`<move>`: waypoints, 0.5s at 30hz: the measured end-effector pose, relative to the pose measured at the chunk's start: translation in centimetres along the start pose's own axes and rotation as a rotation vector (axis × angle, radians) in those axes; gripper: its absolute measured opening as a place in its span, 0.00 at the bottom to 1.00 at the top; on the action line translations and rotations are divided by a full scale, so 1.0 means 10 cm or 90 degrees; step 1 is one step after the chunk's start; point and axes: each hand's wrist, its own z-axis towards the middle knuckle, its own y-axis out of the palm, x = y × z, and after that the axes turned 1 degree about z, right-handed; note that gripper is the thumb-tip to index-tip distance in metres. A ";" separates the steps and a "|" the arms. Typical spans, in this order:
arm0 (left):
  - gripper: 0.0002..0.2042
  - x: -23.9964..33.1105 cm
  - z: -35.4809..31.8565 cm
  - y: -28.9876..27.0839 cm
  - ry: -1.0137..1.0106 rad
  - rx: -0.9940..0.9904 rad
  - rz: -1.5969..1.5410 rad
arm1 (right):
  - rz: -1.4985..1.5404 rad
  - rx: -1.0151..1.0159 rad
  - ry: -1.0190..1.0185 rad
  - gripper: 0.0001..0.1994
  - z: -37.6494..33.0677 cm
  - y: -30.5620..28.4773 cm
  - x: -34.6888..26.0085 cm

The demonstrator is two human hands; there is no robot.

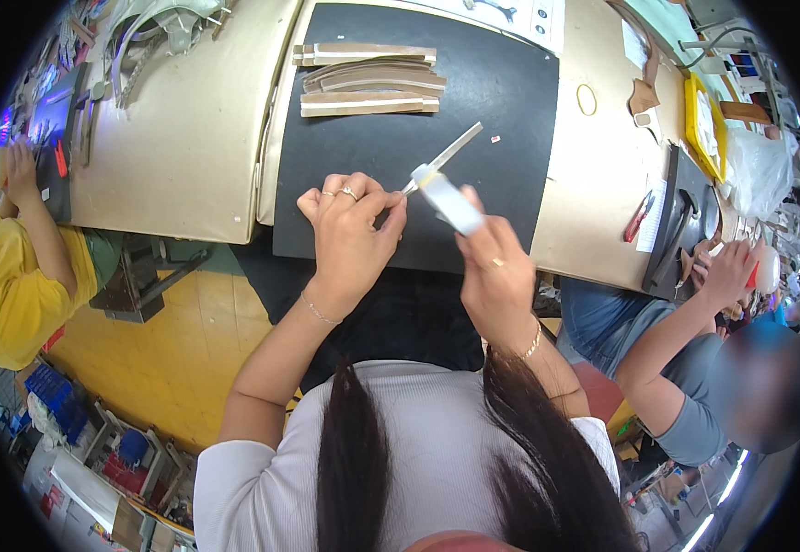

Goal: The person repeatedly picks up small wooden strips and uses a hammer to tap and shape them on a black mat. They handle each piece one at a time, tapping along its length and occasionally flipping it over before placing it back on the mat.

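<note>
My left hand is closed, pinching the near end of a thin pale strip that slants up and to the right over the black mat. My right hand grips a small white tube-shaped tool, its tip touching the strip just beside my left fingers. Both hands hover above the mat's near edge. At the mat's far side lies a stack of brown strips with pale edges.
A tan worktable lies under the mat. One person in yellow works at the left, another in blue-grey at the right. A yellow tray, red-handled cutters, a rubber band and a black board sit right.
</note>
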 end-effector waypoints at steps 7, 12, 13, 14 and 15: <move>0.04 0.03 0.02 0.02 -0.023 0.005 -0.012 | -0.018 -0.012 0.013 0.30 0.03 -0.02 0.04; 0.06 0.04 0.03 0.02 -0.010 0.004 0.006 | -0.119 -0.202 0.080 0.31 0.04 -0.03 0.01; 0.06 0.04 0.03 0.03 -0.010 0.005 0.009 | -0.084 -0.146 0.049 0.31 0.04 -0.03 0.02; 0.06 0.04 0.01 0.02 -0.014 -0.001 0.009 | -0.052 -0.094 0.036 0.31 0.03 -0.03 0.02; 0.06 0.04 0.02 0.04 -0.011 0.007 0.010 | -0.020 -0.038 0.018 0.31 0.02 -0.03 0.02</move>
